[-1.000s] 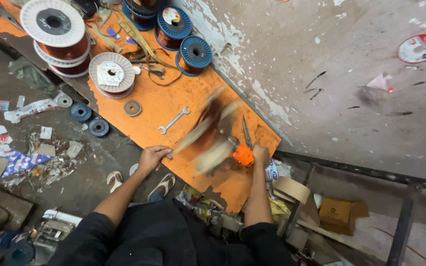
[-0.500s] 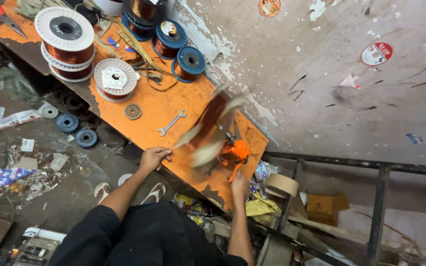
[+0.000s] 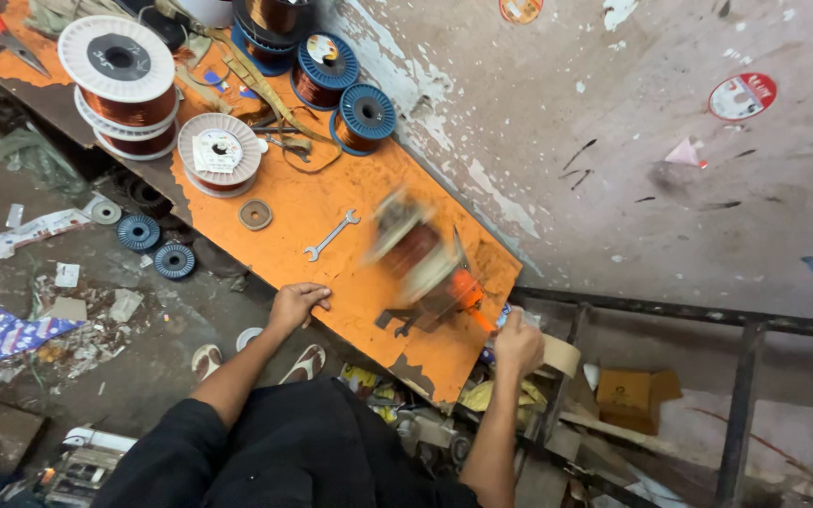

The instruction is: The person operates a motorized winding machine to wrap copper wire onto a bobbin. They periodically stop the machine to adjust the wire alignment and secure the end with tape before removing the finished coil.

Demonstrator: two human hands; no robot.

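Note:
A copper-wire spool spins in a blur on a small winder with an orange part, at the near right end of the orange bench. My right hand is closed on the winder's crank handle at the bench's right edge. The fingers of my left hand rest apart on the front edge of the bench, left of the winder, and hold nothing. A silver wrench lies just beyond that hand.
Stacked white spools of copper wire, a flat white spool and blue spools stand at the far left of the bench. Empty blue reels and litter lie on the floor. A cardboard box and metal frame stand at right.
The spool keeps spinning in a blur. My right hand has dropped lower and to the right on the crank. My left hand stays on the bench edge.

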